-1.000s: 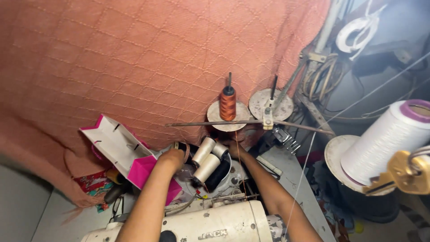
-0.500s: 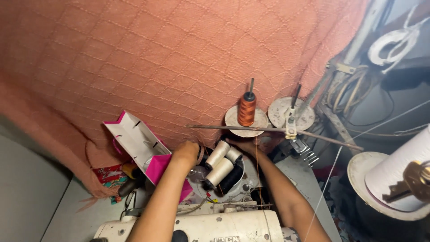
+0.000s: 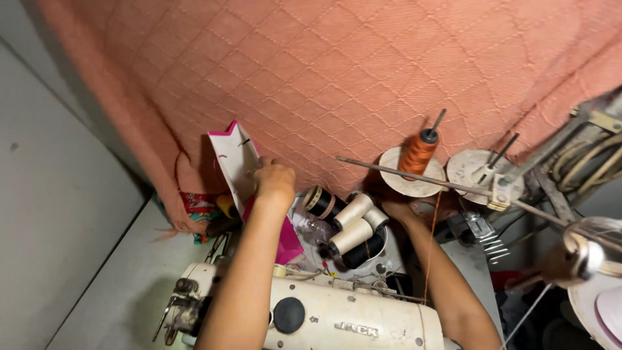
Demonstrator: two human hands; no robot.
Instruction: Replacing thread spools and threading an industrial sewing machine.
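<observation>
The person's left hand [image 3: 275, 183] rested against the open white flap of a pink-and-white box [image 3: 236, 162], its fingers curled loosely on the card; whether they pinched it could not be told. The box stood at the far left of the sewing machine [image 3: 324, 317], just before the quilted salmon cloth [image 3: 337, 71] that hung across the back. The right hand [image 3: 396, 209] lay farther right, at the edge of a cluster of thread cones [image 3: 353, 227], cream and black ones lying on their sides; its fingers were mostly hidden, so its grip could not be made out. Just beyond it an orange thread spool [image 3: 418, 152] stood upright on a round stand plate [image 3: 396, 178], with a thin metal rod [image 3: 440, 185] crossing in front.
</observation>
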